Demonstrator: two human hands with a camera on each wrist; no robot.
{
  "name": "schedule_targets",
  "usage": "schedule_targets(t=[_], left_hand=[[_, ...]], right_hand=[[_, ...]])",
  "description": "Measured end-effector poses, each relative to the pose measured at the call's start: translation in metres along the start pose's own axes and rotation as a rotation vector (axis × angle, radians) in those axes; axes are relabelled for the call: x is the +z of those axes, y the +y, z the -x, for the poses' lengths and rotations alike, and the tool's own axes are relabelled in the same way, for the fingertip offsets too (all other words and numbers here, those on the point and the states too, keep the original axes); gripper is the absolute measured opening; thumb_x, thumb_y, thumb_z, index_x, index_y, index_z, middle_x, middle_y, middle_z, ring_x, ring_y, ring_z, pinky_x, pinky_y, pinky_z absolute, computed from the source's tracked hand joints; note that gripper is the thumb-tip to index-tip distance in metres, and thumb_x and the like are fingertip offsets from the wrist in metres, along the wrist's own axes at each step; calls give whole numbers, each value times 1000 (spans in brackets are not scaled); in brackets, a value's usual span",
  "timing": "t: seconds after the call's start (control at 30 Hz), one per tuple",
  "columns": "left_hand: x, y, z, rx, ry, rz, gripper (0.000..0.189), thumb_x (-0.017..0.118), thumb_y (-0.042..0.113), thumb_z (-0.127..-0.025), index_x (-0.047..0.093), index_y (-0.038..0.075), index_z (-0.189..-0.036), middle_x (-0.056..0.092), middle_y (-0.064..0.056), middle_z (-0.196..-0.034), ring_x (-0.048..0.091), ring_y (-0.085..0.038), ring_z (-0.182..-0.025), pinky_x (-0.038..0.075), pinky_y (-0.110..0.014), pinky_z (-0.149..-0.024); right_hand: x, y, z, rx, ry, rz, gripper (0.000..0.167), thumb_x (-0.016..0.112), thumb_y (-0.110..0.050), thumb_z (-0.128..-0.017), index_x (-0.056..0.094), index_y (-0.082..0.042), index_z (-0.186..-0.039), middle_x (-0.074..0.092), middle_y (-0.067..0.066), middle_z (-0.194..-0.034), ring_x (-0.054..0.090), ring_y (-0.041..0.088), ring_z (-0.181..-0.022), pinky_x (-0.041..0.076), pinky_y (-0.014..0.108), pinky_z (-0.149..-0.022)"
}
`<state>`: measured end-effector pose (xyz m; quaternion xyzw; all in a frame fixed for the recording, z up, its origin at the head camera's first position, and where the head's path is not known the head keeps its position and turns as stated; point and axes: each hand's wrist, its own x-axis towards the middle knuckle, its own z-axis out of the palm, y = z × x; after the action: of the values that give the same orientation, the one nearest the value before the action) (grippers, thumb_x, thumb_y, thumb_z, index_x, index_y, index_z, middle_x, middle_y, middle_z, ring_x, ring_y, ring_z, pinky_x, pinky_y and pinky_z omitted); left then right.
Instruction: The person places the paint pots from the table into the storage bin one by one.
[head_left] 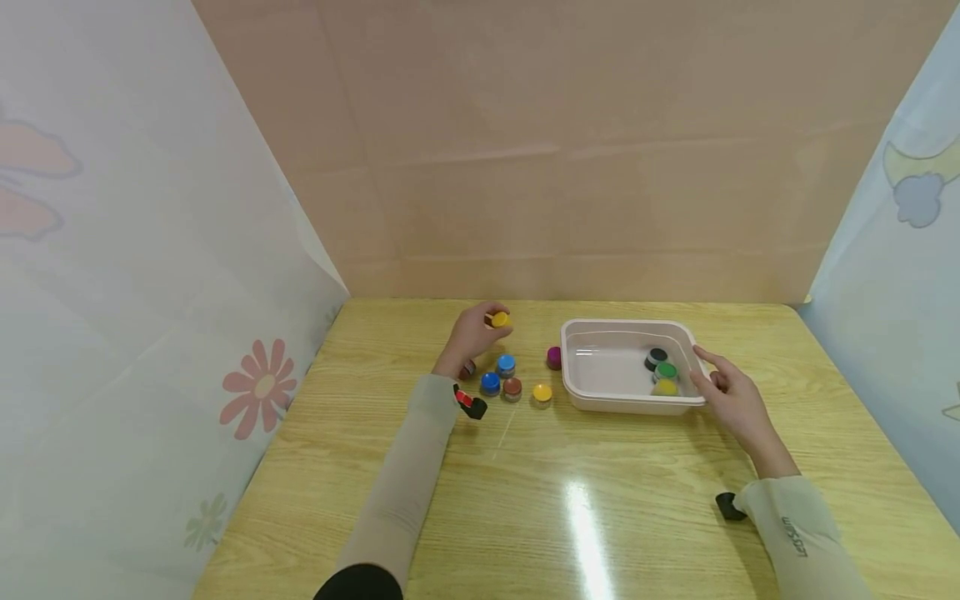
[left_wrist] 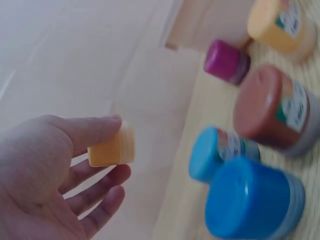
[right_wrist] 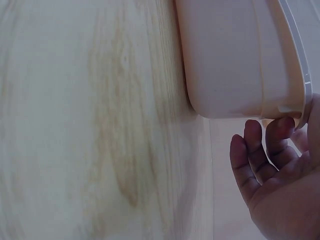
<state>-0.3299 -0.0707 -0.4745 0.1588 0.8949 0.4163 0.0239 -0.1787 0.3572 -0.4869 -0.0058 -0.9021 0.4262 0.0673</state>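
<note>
My left hand (head_left: 474,332) pinches a small jar with a yellow-orange lid (left_wrist: 107,147) between thumb and fingers, raised over the far part of the table. At the other side, my right hand (head_left: 733,398) grips the right end of a pale pink plastic tub (head_left: 630,406) by its rim. Inside the tub, toward its right end, sit jars with a black lid (head_left: 656,356), a green lid (head_left: 665,371) and a yellow lid (head_left: 664,387). Below the left hand stand a light blue jar (head_left: 506,364), a dark blue jar (head_left: 490,383) and a brown jar (head_left: 512,388).
Another yellow-orange jar (head_left: 542,394) stands left of the tub, and a purple jar (head_left: 554,357) is close against the tub's left side. A further dark reddish jar (head_left: 468,369) shows partly behind the left wrist. The wooden table (head_left: 555,467) ends at a brown back panel (head_left: 585,167).
</note>
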Motion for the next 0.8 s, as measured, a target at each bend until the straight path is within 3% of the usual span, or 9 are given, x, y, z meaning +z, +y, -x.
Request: schedule_targets(t=[0.2,0.4,0.8], left_hand=[[0,18,3,48,34,50,35,76,32,-96,68,16,-126,69,-4,-124,67,-23,-104,59,-31,-82],[3,31,3,95,50,111,35,77,30,-95,69,12,-125,69,-7,-120,68,-23,-100,60,-31,-83],[21,52,-1,150,-22,197,36,77,22,-95,70,13,-130,67,-7,-125,66,-23,-105,58,-26,-86]], right_hand=[[0,-2,1,-2,0,-6,57,56,-29,-108,40,-6,-158,36,-2,-66,33,13,-54,32,30,-47],[0,-2,2,-4,0,-18,58,56,-30,-108,40,-5,-158,36,-3,-67,33,13,-54,32,30,-47],[2,1,-1,10,-4,3,59,55,-32,-108,39,-7,-159,37,-1,-68,33,13,-55,32,30,-47]])
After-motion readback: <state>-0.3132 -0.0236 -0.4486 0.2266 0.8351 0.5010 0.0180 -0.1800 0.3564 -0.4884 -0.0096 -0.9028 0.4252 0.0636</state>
